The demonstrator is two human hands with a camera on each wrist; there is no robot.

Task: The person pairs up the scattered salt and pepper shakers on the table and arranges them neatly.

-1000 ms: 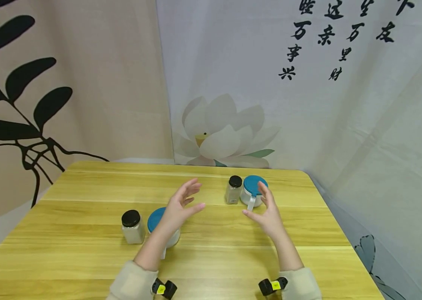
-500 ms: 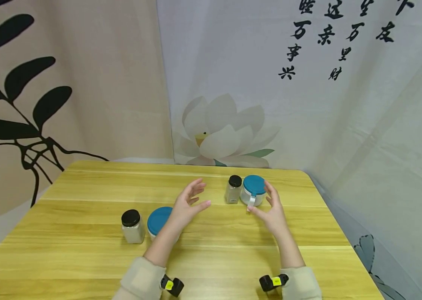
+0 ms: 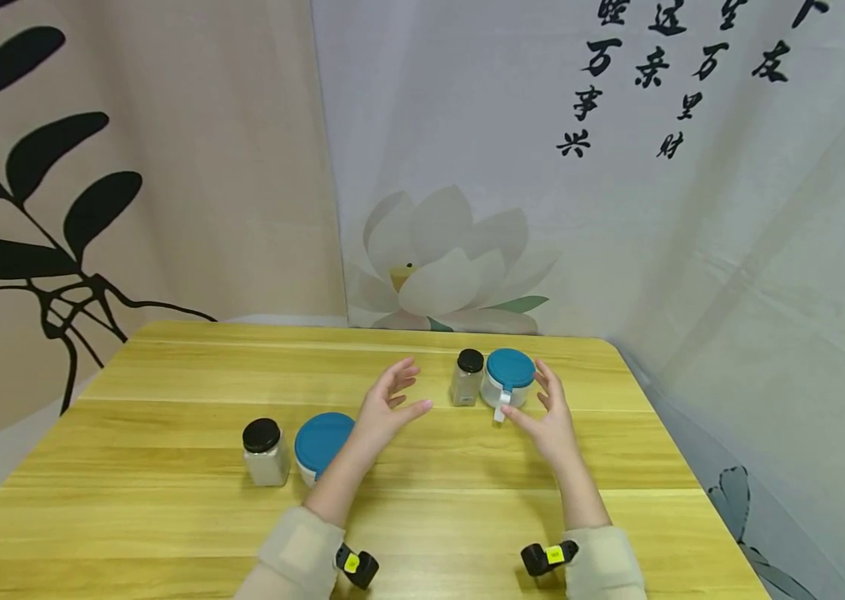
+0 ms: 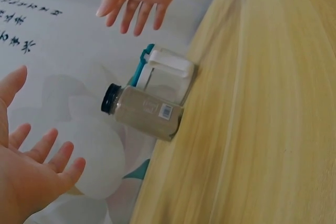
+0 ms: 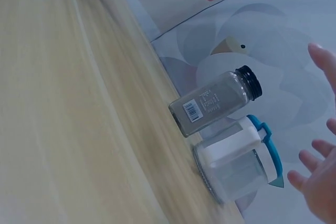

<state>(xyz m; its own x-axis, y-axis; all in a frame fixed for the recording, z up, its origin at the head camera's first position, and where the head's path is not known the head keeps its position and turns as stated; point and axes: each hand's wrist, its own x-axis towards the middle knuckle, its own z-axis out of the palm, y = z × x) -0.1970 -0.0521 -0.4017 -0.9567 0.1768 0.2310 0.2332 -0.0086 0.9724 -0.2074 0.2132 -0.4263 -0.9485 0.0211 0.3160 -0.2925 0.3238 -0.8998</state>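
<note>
My left hand (image 3: 383, 410) hovers over the middle of the table, fingers spread and holding nothing. My right hand (image 3: 552, 417) is just in front of a clear jar with a blue lid and white handle (image 3: 508, 372), fingers apart and loosely bent, nothing in them. Right beside that jar stands a slim clear jar with a black lid (image 3: 467, 385); the right wrist view shows a barcode label on this slim jar (image 5: 210, 103). Under my left forearm, a second blue-lidded jar (image 3: 321, 440) is partly hidden. To its left sits a squarer black-lidded jar (image 3: 266, 463).
All the jars stand on a yellow wood-grain table (image 3: 167, 375). Behind it hangs a pale curtain (image 3: 452, 100) with a printed flower and dark characters. A dark plant print (image 3: 40, 158) covers the cloth at the left.
My left hand has drifted right, uncovering more of the near blue lid. My right hand has shifted slightly right, off the far blue lid. The jars have stayed put.
</note>
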